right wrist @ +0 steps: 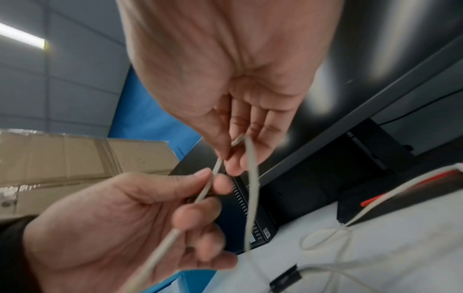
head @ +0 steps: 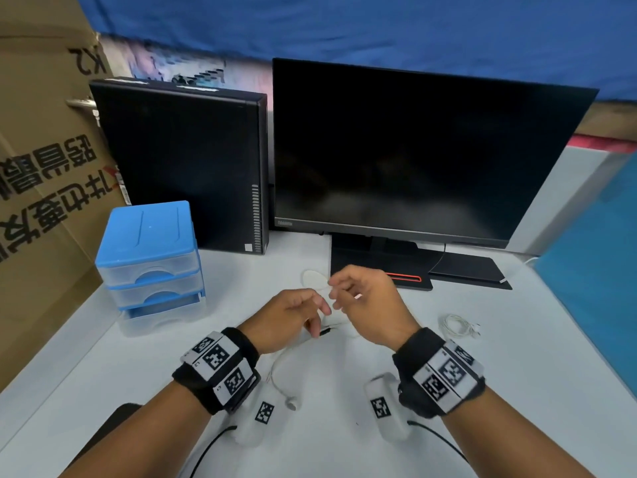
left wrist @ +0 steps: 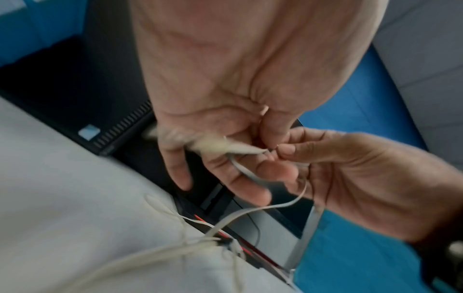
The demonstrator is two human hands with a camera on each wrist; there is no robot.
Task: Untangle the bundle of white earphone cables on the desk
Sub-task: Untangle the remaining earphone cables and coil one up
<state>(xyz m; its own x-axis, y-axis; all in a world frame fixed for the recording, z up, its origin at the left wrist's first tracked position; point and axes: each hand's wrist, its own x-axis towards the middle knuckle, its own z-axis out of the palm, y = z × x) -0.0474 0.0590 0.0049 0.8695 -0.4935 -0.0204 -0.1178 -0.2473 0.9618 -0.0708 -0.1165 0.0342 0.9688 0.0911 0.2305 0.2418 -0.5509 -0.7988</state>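
Observation:
I hold a thin white earphone cable [head: 278, 369] above the white desk [head: 344, 443], between both hands. My left hand [head: 319, 305] pinches a strand with thumb and forefinger, which the right wrist view shows as the left hand [right wrist: 211, 183] closed on the cable [right wrist: 160, 251]. My right hand [head: 336, 291] sits just right of it, fingertips nearly touching, and pinches the same strand higher up [right wrist: 231, 147]. Slack loops [left wrist: 250, 210] hang down to the desk. A small black clip [head: 325, 331] sits on the cable under my hands. One earbud [head: 292, 404] lies near my left wrist.
A second coiled white earphone [head: 456, 326] lies on the desk to the right. Behind my hands stand a monitor [head: 413, 150] on its black base [head: 379, 267], a black PC tower [head: 179, 167] and a blue drawer unit [head: 151, 263]. A cardboard box [head: 41, 167] lines the left.

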